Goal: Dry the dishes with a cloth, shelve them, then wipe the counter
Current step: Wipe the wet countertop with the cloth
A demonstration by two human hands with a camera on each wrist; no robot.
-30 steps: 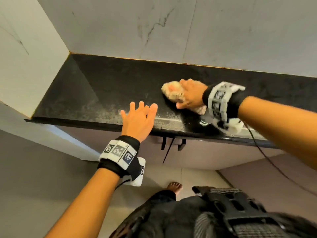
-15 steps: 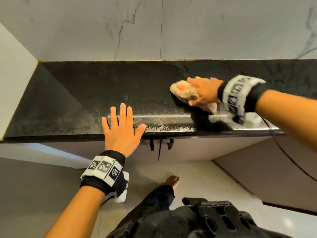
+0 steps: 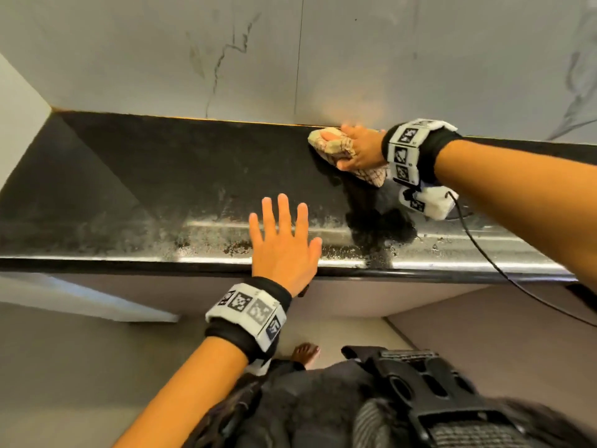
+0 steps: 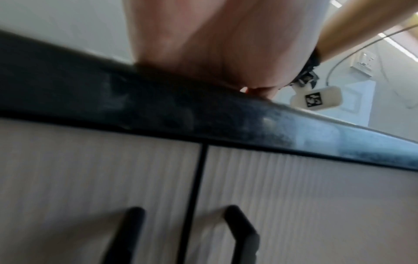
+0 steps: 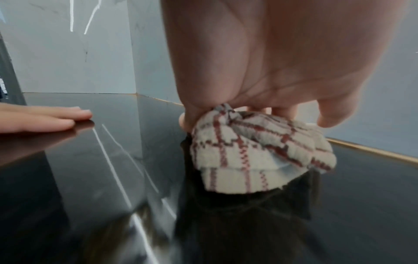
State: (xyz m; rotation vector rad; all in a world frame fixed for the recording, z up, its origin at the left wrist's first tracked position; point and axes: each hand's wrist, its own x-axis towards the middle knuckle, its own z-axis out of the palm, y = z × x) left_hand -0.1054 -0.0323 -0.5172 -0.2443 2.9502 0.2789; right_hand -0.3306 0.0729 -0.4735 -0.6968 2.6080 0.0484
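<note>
We see the cloth [image 3: 342, 150] as a bunched cream rag crossed with thin red-brown check lines, crumpled into a soft lump under the right hand [image 3: 363, 150]. The fingers [image 5: 328, 116] of that hand are curled over the top of it and the thumb pinches its near side, pressing it onto the black polished desk [image 3: 161, 176]. It sits at the far edge of the desk, right against the pale marble-patterned wall [image 3: 323, 59]. The left hand [image 3: 284, 244] lies flat on the front edge of the desk, fingers [image 3: 284, 208] straight and spread apart, holding nothing. A grey smeary film covers the desk around that hand, while the patch just in front of the cloth looks darker.

Against the frame half a second ago, we find the cloth and right hand have travelled from the middle of the desk back to the wall. The left hand keeps its flat spread pose at the front edge.
</note>
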